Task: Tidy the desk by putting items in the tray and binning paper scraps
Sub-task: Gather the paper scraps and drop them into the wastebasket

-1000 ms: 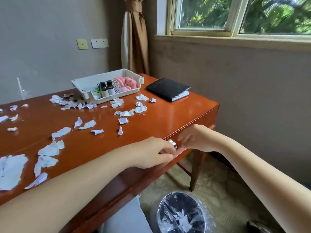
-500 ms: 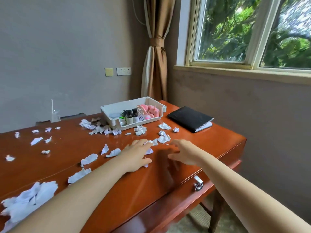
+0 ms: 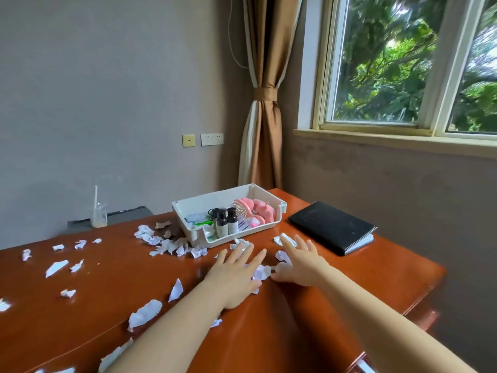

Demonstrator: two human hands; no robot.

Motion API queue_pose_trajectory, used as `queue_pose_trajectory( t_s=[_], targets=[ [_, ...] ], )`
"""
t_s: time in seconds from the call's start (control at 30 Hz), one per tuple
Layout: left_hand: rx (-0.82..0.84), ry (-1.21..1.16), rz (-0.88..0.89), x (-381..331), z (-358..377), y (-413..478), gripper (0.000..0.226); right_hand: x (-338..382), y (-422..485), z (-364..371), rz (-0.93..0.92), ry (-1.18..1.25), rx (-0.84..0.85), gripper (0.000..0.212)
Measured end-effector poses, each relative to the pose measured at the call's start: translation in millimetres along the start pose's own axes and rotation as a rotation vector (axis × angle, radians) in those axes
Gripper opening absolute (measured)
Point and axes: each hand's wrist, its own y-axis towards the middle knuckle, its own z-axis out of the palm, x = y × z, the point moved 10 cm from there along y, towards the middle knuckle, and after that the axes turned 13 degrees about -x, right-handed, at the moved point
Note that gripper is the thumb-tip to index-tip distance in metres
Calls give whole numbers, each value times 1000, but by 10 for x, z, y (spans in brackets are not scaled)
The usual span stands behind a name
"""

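A white tray [image 3: 281, 204] stands at the back of the red-brown desk [image 3: 349, 286], holding two dark bottles [image 3: 226, 224], a pink fan [image 3: 255, 212] and small packets. Torn white paper scraps [image 3: 166, 244] lie scattered over the desk, thickest just left of the tray. My left hand [image 3: 236, 275] lies flat with fingers spread on scraps in front of the tray. My right hand [image 3: 298, 262] is spread beside it, fingers reaching over a scrap [image 3: 281, 255]. A crumpled scrap [image 3: 262, 271] sits between the two hands.
A black notebook [image 3: 332, 230] lies at the desk's right, beside the tray. A plastic cup with a straw [image 3: 99, 215] stands behind the desk at the back left. A curtain and a window fill the corner. The desk's right edge drops off past the notebook.
Both hands left the drawer handle at the desk front and moved up onto the desktop, spreading over the scraps before the tray. The view has lifted; the bin is out of sight.
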Motion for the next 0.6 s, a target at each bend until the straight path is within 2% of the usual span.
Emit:
queue_pose_trajectory(
  t_s=[0.13, 0.27, 0.4, 0.53, 0.6],
  targets=[
    [12, -7, -45, 105, 34, 158, 67, 15, 221, 37, -18, -53, 118, 104],
    [57, -64, -75, 265, 86, 334, 73, 71, 321, 46, -59, -124, 214, 101],
    [78, -108, -68, 346, 128, 414, 71, 170, 381, 48, -131, -194, 222, 93],
    [60, -87, -34, 303, 145, 386, 65, 318, 334, 33, -227, -177, 211, 81],
    [45, -149, -39, 272, 146, 338, 62, 377, 306, 15, -255, -136, 190, 74]
  ],
)
